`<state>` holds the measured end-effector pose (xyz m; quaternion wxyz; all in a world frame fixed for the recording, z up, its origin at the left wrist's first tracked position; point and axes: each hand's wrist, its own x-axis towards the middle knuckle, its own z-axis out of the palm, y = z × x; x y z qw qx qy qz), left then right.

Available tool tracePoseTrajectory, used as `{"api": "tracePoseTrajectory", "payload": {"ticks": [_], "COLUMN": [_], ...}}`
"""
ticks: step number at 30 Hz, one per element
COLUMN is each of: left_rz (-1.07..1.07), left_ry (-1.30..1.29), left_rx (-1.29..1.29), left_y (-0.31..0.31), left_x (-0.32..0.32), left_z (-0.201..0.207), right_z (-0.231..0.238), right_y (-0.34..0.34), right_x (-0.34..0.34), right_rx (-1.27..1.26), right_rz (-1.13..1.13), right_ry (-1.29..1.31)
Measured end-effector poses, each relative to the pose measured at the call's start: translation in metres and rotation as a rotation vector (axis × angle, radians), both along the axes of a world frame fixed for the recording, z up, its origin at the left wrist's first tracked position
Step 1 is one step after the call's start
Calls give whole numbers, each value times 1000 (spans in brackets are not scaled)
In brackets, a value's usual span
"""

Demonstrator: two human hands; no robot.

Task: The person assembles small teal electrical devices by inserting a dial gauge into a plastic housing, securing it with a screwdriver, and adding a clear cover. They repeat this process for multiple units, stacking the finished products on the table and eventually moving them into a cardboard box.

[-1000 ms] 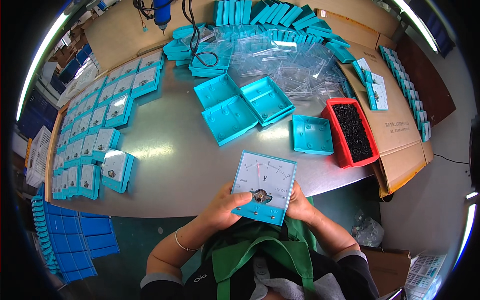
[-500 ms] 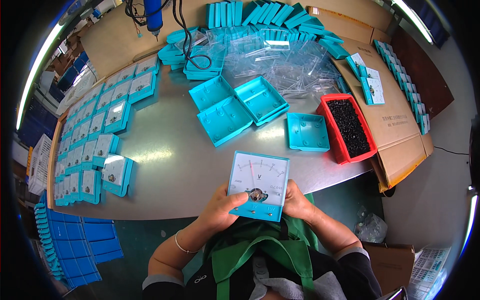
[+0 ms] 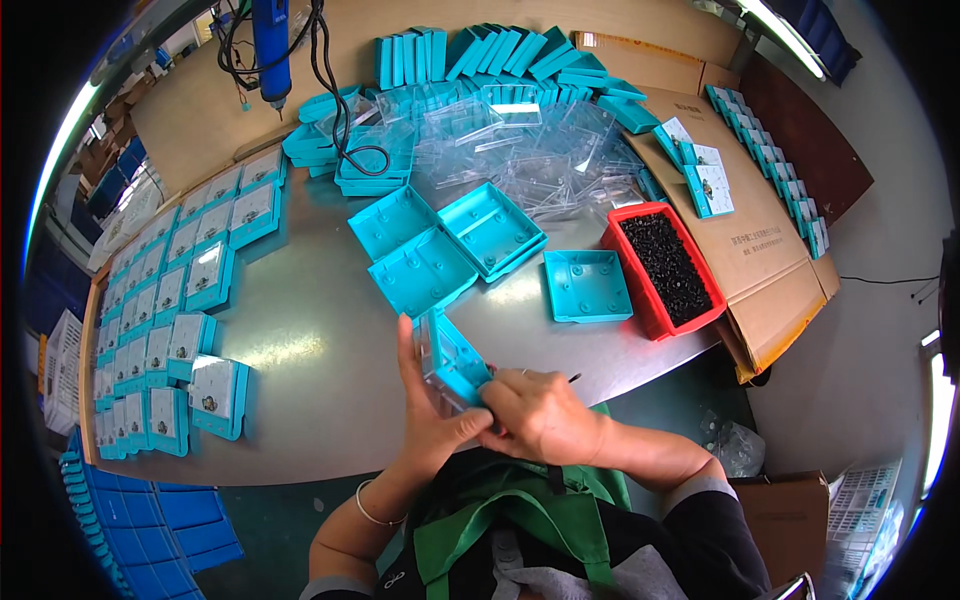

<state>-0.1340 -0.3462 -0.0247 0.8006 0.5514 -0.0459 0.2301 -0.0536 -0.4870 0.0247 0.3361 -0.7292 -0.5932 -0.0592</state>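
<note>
A turquoise voltmeter (image 3: 458,368) with a clear front cover is tilted on edge over the front of the metal table, its turquoise back toward the right. My left hand (image 3: 432,425) grips it along the clear front, thumb low and index finger stretched up beside it. My right hand (image 3: 545,415) is closed, with its fingertips at the meter's lower back edge. A thin dark tip (image 3: 575,378) shows past the knuckles; what those fingers hold is mostly hidden. Beyond the meter lie several open turquoise cases (image 3: 424,272), and a single one (image 3: 587,286) sits to their right.
A red bin (image 3: 665,270) of small black parts stands at the right, beside flattened cardboard (image 3: 760,240) bearing several meters. Rows of meters (image 3: 205,275) fill the left side. Clear covers (image 3: 530,150) are heaped at the back. A blue power screwdriver (image 3: 272,50) hangs at the upper left.
The meter has turned from face-up to on edge and moved left, its dial now turned away. My right hand has moved left to its back edge. The whole view has shifted slightly.
</note>
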Motion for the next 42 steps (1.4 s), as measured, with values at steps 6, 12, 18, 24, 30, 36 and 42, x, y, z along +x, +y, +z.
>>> {"api": "tracePoseTrajectory", "payload": {"ticks": [6,12,18,24,30,36,42], "left_rz": [-82,-200,-241,-229,-202,-147,-83], "left_ry": [98,151,176,265,276,156,135], "left_rx": [-365,-368,-370,-318,-204,-263,-236], "left_y": [26,24,18,34,26,24,10], "left_x": [-20,-20,-20,-28,-17,-12,-11], "left_z": [-12,-5,-3,-2,6,-3,-5], "right_z": [-1,-32,-12,-16,-18,-16,-44], "right_y": [-27,-49,-80,-89,-23,-14,-11], "right_x": [33,67,54,43,54,26,11], "right_rx": [21,-9,111,-161,-287,92,192], "right_rz": [-240,-382,-440,-457,-276,131,74], "right_ry": [260,56,959,183,-82,1152,1320]}}
